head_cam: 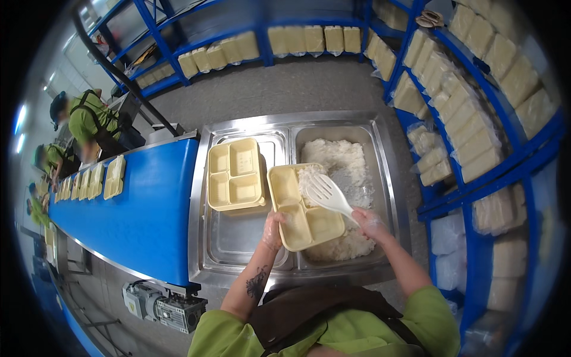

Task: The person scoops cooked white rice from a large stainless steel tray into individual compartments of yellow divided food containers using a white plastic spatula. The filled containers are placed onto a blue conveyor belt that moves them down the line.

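My left hand, in a clear glove, grips the near left edge of a pale yellow four-compartment meal tray. A white slotted serving spoon is in my right hand, its head over the tray's far right compartment. Cooked white rice lies in that compartment, partly hidden by the spoon. The tray is held tilted above a steel pan, where more rice is heaped at the far end and a smaller pile at the near end. Left of it, stacked yellow trays rest on a steel lid.
A blue conveyor belt runs off to the left, carrying several trays. Co-workers in green shirts stand along its far side. A motor hangs under its near edge. Blue shelves with bagged tray stacks stand at the right and back.
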### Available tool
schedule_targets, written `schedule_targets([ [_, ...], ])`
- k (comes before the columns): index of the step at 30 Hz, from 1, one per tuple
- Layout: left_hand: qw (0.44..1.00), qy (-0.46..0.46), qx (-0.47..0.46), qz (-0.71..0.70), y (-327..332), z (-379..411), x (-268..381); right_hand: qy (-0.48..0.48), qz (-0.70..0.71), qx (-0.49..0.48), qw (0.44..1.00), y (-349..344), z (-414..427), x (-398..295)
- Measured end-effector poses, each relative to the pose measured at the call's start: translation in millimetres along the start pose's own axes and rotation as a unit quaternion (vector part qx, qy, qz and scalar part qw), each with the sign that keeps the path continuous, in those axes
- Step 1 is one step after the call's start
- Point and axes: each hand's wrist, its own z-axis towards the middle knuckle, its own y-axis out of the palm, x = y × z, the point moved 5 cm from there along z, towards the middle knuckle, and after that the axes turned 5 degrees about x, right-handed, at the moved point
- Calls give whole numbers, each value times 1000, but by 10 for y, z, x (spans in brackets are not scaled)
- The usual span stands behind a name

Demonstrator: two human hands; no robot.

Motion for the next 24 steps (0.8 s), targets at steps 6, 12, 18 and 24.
schedule_targets([
  [6, 989, 96, -33, 106, 430, -311, 455, -236, -163, 97, 953, -8, 192, -167],
  [12, 995, -8, 47, -88, -611, -578, 480, -57, 12, 7, 998, 288, -50, -445],
  [18, 981, 108, 97, -130, -1473, -1300, 1374, -23, 131, 105, 985, 430, -26, -64],
  [24, 952, 191, 189, -147, -2810, -1560, 2148, 20, 185, 125, 974, 890, -158, 126],
])
